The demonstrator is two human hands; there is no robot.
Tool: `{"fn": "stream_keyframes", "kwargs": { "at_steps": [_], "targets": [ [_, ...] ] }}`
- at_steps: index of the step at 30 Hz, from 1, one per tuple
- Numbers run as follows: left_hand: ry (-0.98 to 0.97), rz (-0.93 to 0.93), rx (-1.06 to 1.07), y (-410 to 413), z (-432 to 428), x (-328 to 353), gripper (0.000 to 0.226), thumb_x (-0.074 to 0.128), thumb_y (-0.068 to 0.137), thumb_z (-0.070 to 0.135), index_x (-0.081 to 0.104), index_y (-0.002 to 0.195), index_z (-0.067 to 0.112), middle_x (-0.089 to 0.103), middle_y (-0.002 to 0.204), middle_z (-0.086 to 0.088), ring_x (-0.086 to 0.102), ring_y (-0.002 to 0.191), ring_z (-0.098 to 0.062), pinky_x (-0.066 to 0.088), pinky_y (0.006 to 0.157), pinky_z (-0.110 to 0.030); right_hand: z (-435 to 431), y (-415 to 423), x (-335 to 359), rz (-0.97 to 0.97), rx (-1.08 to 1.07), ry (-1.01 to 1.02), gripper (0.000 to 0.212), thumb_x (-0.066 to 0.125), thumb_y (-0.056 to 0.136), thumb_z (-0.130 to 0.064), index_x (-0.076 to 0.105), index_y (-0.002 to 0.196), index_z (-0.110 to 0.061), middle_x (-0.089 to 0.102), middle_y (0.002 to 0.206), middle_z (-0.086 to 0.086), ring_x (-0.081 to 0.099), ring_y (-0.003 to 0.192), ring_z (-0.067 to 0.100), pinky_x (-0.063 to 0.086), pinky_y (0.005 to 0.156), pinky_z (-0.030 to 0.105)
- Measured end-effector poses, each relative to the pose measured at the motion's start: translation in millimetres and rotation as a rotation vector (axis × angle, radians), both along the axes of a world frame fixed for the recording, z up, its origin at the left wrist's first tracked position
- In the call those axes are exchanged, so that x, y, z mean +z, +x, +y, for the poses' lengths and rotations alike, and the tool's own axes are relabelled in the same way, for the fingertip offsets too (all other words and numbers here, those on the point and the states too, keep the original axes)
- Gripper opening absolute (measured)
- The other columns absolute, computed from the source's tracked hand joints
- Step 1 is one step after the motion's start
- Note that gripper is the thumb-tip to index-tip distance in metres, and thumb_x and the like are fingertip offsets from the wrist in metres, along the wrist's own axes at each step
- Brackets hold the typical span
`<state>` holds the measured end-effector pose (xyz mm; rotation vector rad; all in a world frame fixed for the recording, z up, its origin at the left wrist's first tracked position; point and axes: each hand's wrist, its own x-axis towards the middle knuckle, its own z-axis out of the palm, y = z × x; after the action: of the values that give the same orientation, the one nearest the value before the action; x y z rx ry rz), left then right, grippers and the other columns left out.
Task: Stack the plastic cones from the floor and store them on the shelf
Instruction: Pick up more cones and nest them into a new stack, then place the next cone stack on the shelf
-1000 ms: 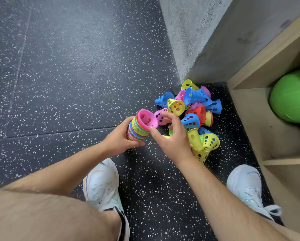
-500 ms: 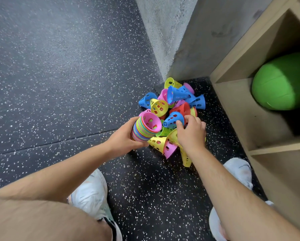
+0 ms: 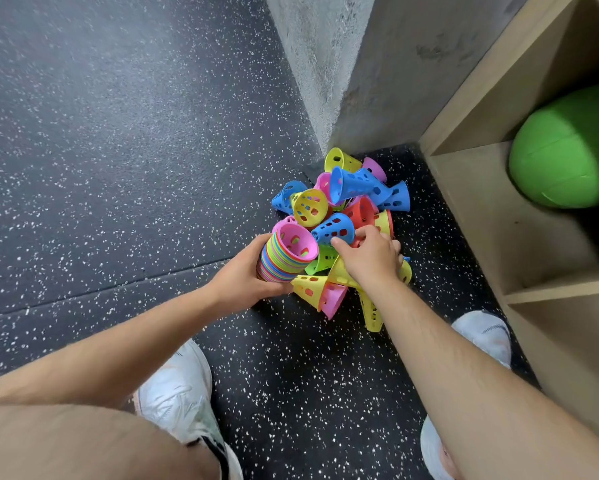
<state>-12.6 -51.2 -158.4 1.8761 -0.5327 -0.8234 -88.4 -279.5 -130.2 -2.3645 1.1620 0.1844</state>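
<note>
My left hand [image 3: 243, 279] grips a stack of nested plastic cones [image 3: 284, 258], multicoloured, with a pink one on top and its mouth facing me. To its right a pile of loose perforated cones [image 3: 346, 199] in blue, yellow, pink, red and green lies on the dark speckled floor in the corner. My right hand [image 3: 371, 256] reaches into the near side of the pile, its fingers curled round cones beneath it; a yellow cone [image 3: 339, 275] shows under the palm, and which cone the fingers hold is hidden.
A wooden shelf unit [image 3: 492, 216] stands at the right with a green ball [image 3: 568, 150] in its upper compartment. A grey concrete wall [image 3: 360, 74] closes the corner behind the pile. My white shoes [image 3: 177, 393] stand on the floor on both sides.
My right hand left the stack's rim and moved right and down into the pile. The camera shifted toward the shelf. My left hand keeps hold of the stack.
</note>
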Motion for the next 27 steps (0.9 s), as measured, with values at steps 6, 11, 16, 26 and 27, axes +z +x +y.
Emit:
{"fn": "stream_keyframes", "kwargs": {
  "at_steps": [6, 11, 16, 26, 27],
  "targets": [
    [-0.025, 0.034, 0.022, 1, 3, -1, 0.086, 0.095, 0.066, 0.03, 0.048, 0.138, 0.029, 0.071, 0.118, 0.009, 0.07, 0.108, -0.012, 0.057, 0.098, -0.041, 1, 12, 0, 0.065, -0.056, 0.106, 0.057, 0.059, 0.085, -0.067, 0.057, 0.13, -0.031, 0.047, 0.137, 0.005, 0.036, 0.13, 0.03, 0.031, 0.109, 0.049],
    [-0.042, 0.061, 0.054, 2, 4, 0, 0.083, 0.095, 0.07, 0.021, 0.048, 0.138, 0.026, 0.071, 0.116, 0.006, 0.07, 0.102, -0.007, 0.056, 0.094, -0.032, 2, 14, -3, 0.005, -0.098, 0.131, 0.017, 0.059, 0.093, -0.05, 0.061, 0.102, -0.036, 0.051, 0.122, -0.002, 0.042, 0.12, 0.024, 0.035, 0.101, 0.043],
    [-0.047, 0.06, 0.065, 4, 4, -2, 0.083, 0.095, 0.071, 0.016, 0.047, 0.138, 0.024, 0.07, 0.116, 0.004, 0.07, 0.102, -0.008, 0.057, 0.096, -0.033, 4, 9, 7, -0.421, -0.115, 0.246, 0.011, 0.054, 0.101, -0.031, 0.057, 0.091, -0.034, 0.059, 0.113, 0.0, 0.061, 0.092, 0.01, 0.052, 0.084, 0.027],
    [-0.074, 0.093, 0.118, 17, -5, 24, 0.071, 0.092, 0.072, 0.01, 0.053, 0.13, 0.022, 0.074, 0.106, -0.001, 0.071, 0.091, -0.011, 0.06, 0.08, -0.029, 26, 12, 63, -0.513, 0.701, 0.107, 0.016, 0.06, 0.098, -0.022, 0.066, 0.111, -0.014, 0.064, 0.123, 0.0, 0.053, 0.122, 0.014, 0.03, 0.103, 0.009],
    [-0.089, 0.095, 0.129, 24, -7, 36, 0.071, 0.094, 0.069, 0.015, 0.055, 0.128, 0.021, 0.075, 0.106, -0.001, 0.072, 0.092, -0.013, 0.061, 0.081, -0.03, 27, 13, 72, -0.505, 0.684, 0.142, 0.02, 0.061, 0.098, -0.024, 0.065, 0.116, -0.018, 0.06, 0.131, -0.003, 0.049, 0.128, 0.009, 0.028, 0.107, 0.01]
  ]
}}
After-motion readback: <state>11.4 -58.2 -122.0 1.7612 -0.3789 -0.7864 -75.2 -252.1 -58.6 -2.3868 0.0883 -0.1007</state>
